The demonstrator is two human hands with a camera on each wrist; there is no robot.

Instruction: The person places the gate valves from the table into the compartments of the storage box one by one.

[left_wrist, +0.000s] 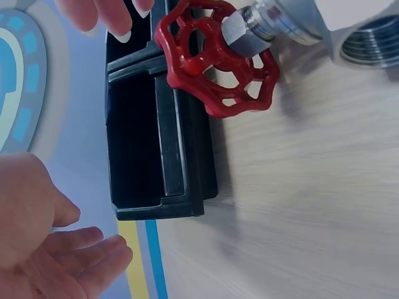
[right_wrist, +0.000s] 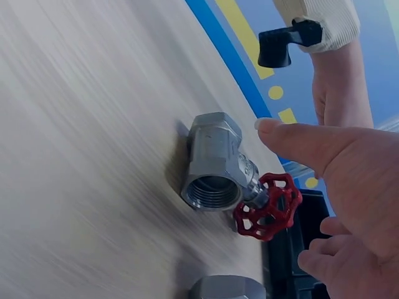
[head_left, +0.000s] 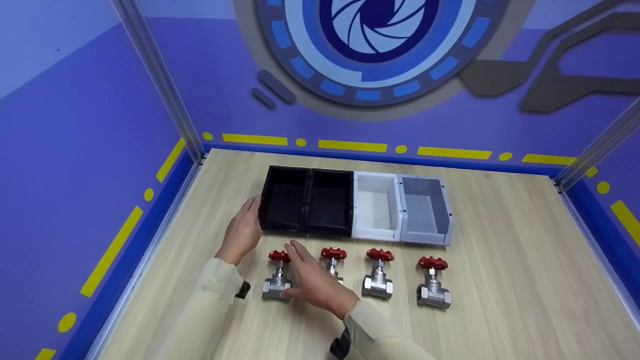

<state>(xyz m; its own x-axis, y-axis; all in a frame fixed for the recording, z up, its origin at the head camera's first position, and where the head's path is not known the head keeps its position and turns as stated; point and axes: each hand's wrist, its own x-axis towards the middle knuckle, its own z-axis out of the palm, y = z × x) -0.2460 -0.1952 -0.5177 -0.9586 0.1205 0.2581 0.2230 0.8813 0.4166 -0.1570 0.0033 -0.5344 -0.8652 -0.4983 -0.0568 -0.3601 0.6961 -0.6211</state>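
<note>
Cream sleeve [head_left: 375, 325] lies nearest, leading to the right hand [head_left: 317, 282], its fingers extended and released, thumb beside the leftmost valve [head_left: 274, 289]. Behind those fingers is the partly hidden second valve [head_left: 333, 253]; to their right, the third valve [head_left: 378, 285] and fourth valve [head_left: 434, 295] rest on the bench [head_left: 510, 260]. The left hand [head_left: 243, 230], fingers also released, is alongside the left black bin [head_left: 281, 231]; I cannot tell if they touch. Rightward from its fingers follow another dark-inside black bin [head_left: 327, 233], then white bin [head_left: 376, 233] and grey bin [head_left: 422, 238], floors showing.
</note>
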